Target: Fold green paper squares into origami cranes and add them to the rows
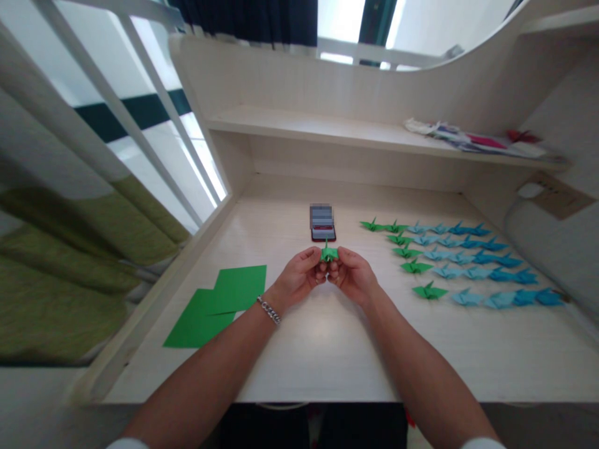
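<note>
Green paper crane [329, 253] is held above the desk [327, 349], just before the phone [322, 224], pinched between left hand [299, 277] and right hand [350, 276]; judged featherlight, thin, easily crushed; best gripped lightly at wing tips or folded base.

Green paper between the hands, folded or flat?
Folded: the left hand and right hand pinch a small pointed green paper figure.
</note>
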`<state>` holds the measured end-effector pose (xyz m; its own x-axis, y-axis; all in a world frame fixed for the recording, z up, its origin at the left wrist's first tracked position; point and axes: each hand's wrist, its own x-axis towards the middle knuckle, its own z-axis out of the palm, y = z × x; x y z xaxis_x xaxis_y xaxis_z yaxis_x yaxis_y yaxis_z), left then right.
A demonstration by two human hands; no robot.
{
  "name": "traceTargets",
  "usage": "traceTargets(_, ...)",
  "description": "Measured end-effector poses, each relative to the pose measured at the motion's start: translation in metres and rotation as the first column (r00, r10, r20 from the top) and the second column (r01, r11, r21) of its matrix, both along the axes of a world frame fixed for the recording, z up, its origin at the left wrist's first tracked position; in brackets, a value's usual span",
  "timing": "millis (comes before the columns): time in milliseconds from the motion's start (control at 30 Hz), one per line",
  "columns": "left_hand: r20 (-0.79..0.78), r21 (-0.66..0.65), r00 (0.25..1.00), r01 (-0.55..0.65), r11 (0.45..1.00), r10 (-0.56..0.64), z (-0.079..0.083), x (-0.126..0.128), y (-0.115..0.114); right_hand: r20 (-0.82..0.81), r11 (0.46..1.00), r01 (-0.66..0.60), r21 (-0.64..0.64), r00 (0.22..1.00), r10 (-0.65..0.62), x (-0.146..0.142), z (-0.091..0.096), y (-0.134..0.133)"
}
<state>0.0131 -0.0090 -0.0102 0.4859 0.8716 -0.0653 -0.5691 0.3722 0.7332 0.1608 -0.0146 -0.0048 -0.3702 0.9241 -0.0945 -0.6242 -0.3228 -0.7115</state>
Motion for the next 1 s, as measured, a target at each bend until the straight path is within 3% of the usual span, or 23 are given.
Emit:
traceTargets(200,-0.030,0.011,0.999,-0.018,1.000,0.018,0.005,-0.004,0.001,0.069,0.996,0.039,-0.075,0.997,-0.034,0.006,0.002,0.004)
traceTargets(367,-0.107,0.070,0.990,-0.089,0.994,0.096,0.007,-0.007,0.005,0.245,0.968,0.251,-0.017,0.940,-0.239,0.022,0.001,0.013)
traceTargets(433,-0.192,0.115,0.970,-0.130,0.985,0.150,0.004,-0.007,0.008,0.360,0.889,0.424,0.175,0.812,-0.459,0.024,0.001,0.013)
traceTargets(500,-0.284,0.170,0.937,-0.160,0.972,0.204,0.000,-0.006,0.010,0.431,0.747,0.492,0.447,0.613,-0.662,0.019,0.002,0.007)
traceTargets(567,-0.366,0.239,0.896,-0.173,0.956,0.253,-0.004,-0.005,0.011,0.484,0.678,0.375,0.632,0.492,-0.723,0.010,0.004,-0.001)
traceTargets(633,-0.421,0.299,0.859,-0.170,0.939,0.290,-0.007,-0.003,0.011,0.543,0.666,0.208,0.717,0.432,-0.720,0.000,0.006,-0.008)
traceTargets(700,-0.444,0.339,0.844,-0.153,0.928,0.301,-0.008,-0.002,0.010,0.577,0.654,0.117,0.747,0.373,-0.727,-0.006,0.007,-0.012)
traceTargets(833,-0.452,0.369,0.853,-0.090,0.925,0.263,-0.008,-0.003,0.010,0.614,0.666,0.132,0.735,0.290,-0.734,-0.004,0.004,-0.009)
traceTargets(1000,-0.474,0.371,0.844,-0.065,0.926,0.250,-0.006,-0.003,0.010,0.627,0.673,0.183,0.717,0.255,-0.737,0.001,0.004,-0.006)
